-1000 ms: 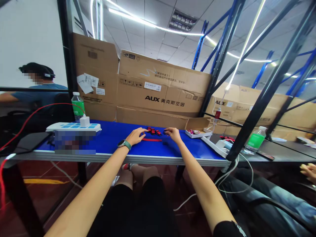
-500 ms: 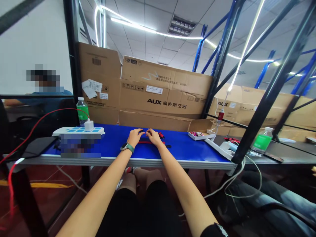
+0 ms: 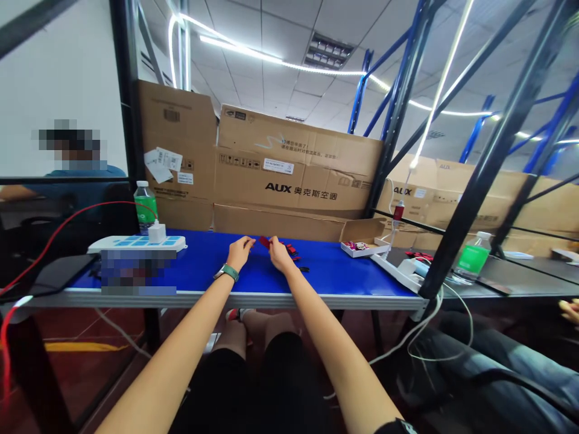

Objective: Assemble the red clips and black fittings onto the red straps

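My left hand (image 3: 239, 253) and my right hand (image 3: 280, 255) are raised just above the blue table top (image 3: 344, 278), close together. A short red strap (image 3: 265, 242) sits at the fingertips of my right hand, off the table. My left hand's fingers are curled just beside it, and I cannot tell whether they hold it. Several small red-and-black pieces (image 3: 290, 249) lie just beyond my right hand. A small black piece (image 3: 304, 269) lies to its right.
A white power strip (image 3: 136, 243) with a plugged-in charger stands at the table's left. An open cardboard tray (image 3: 360, 244) sits at the right. Large AUX cartons (image 3: 294, 175) rise behind the table. A co-worker's hand (image 3: 569, 310) shows at the far right.
The red strap has gone from lying on the table to up at my right fingertips. My hands have moved slightly apart and forward.
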The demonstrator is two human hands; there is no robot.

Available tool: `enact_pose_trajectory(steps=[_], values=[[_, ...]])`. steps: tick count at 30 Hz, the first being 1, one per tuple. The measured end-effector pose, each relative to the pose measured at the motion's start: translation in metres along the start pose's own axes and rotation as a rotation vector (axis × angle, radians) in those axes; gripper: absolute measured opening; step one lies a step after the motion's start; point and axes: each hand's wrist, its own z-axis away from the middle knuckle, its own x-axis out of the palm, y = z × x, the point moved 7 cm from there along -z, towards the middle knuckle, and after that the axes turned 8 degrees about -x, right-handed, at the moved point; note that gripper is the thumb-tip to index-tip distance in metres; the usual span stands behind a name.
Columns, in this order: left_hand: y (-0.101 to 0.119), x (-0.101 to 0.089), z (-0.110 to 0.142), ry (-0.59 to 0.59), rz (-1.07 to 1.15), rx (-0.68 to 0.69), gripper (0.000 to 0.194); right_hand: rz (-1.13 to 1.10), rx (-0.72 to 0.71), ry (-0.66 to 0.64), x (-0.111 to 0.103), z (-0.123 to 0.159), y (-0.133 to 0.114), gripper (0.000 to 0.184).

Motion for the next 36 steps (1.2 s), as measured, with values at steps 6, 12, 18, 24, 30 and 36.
enact_pose_trajectory(steps=[6, 12, 18, 24, 30, 36], values=[[0.006, -0.003, 0.003, -0.005, 0.045, -0.02, 0.04, 0.183, -0.088, -0.016, -0.009, 0.003, -0.024, 0.021], [0.007, 0.003, 0.003, -0.057, 0.036, 0.016, 0.038, 0.359, 0.009, -0.047, -0.011, 0.007, -0.027, 0.025], [0.011, 0.017, 0.002, -0.125, -0.036, 0.179, 0.02, 0.437, 0.013, -0.095, -0.005, 0.007, -0.026, 0.026], [0.015, 0.015, 0.002, -0.031, -0.142, 0.244, 0.025, 0.404, 0.033, -0.092, -0.005, 0.008, -0.023, 0.024], [0.021, 0.012, 0.005, -0.044, -0.137, 0.245, 0.01, 0.227, 0.007, -0.049, 0.001, 0.007, -0.018, 0.018], [0.031, 0.006, 0.01, -0.003, -0.062, 0.33, 0.016, -0.2, 0.022, -0.007, 0.012, 0.004, -0.004, 0.023]])
